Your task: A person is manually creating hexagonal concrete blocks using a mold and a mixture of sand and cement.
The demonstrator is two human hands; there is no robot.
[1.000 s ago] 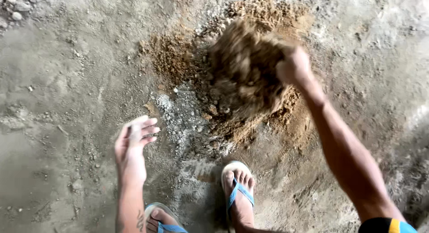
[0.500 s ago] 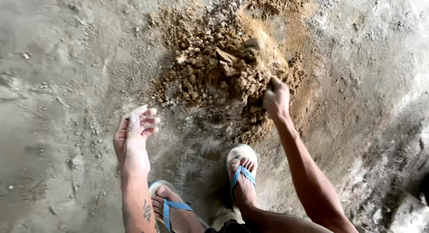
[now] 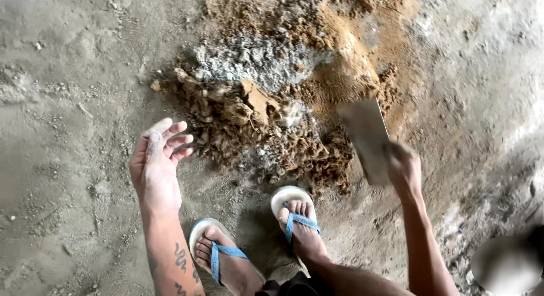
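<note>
Gripping a flat grey trowel point(image 3: 367, 138) by its handle, the right hand point(image 3: 403, 166) sat right of centre in the frame, its fingers wrapped shut around the grip; the blade, slightly blurred, pointed up and a little left from the fist, its far end reaching the lower right edge of the heap; whether the blade actually touched the material could not be told from the picture. That heap, a mound of brown sand and grey cement powder point(image 3: 283, 86), spread across the upper middle of the frame, with a pale grey patch near its top centre, orange-brown loose sand to the upper right, and darker clumped lumps along its lower left edge; it lay directly on the rough concrete floor point(image 3: 68, 205). The left hand point(image 3: 156, 163) hovered at the left centre of the frame, empty, fingers spread and loosely curled, dusted pale with powder, just beside the heap's lower left edge but apart from it; its forearm, with dark tattoo marks, ran down to the bottom edge. Below the heap, at the bottom middle, stood two feet in white flip-flops with blue straps: the right foot point(image 3: 297, 225) close to the heap's lower rim, the left foot point(image 3: 218, 256) further down and left of it. A blurred round shape point(image 3: 504, 265) sat in the lower right corner.
</note>
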